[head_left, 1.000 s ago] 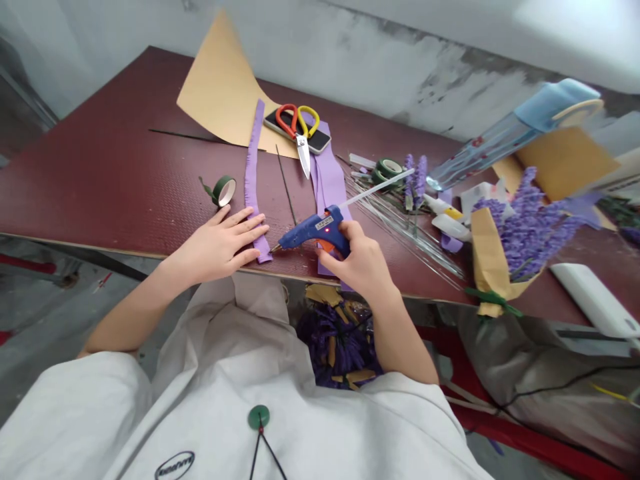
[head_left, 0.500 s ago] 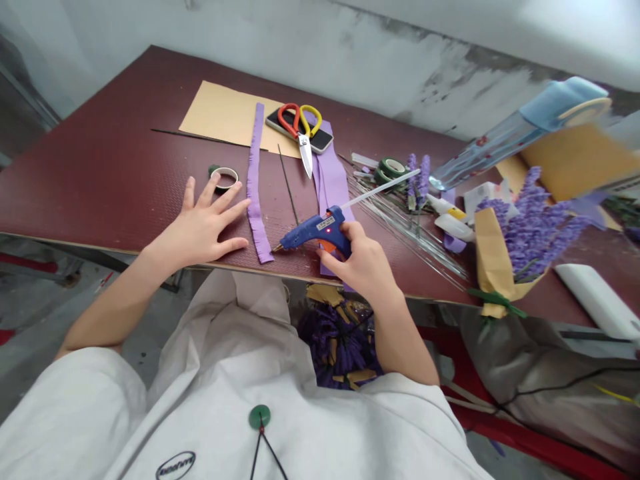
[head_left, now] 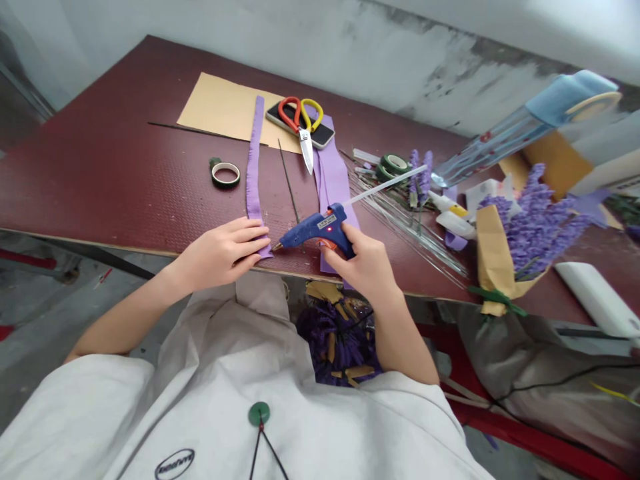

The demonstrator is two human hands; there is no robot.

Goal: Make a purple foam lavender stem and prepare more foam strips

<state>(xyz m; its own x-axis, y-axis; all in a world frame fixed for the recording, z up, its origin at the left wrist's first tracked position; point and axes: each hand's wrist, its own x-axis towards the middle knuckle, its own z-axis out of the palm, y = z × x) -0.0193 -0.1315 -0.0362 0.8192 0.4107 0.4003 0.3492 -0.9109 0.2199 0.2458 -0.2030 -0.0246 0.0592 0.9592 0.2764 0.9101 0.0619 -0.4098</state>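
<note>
Left hand (head_left: 220, 253) now seemingly on strip (head_left: 254, 180)

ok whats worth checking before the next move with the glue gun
Power: ok, the red light on the blue hot glue gun in the right hand is lit.
Glue stick: ok, it sticks out of the back of the gun.
Strip held: ok, the left hand lies flat on the lower end of the purple fringed strip.
Nozzle clearance: probably not ok, the nozzle sits very close to the left fingertips.
Glue on the strip: cannot tell from this view.
Scissors: ok, they rest on a phone, away from both hands.
</note>
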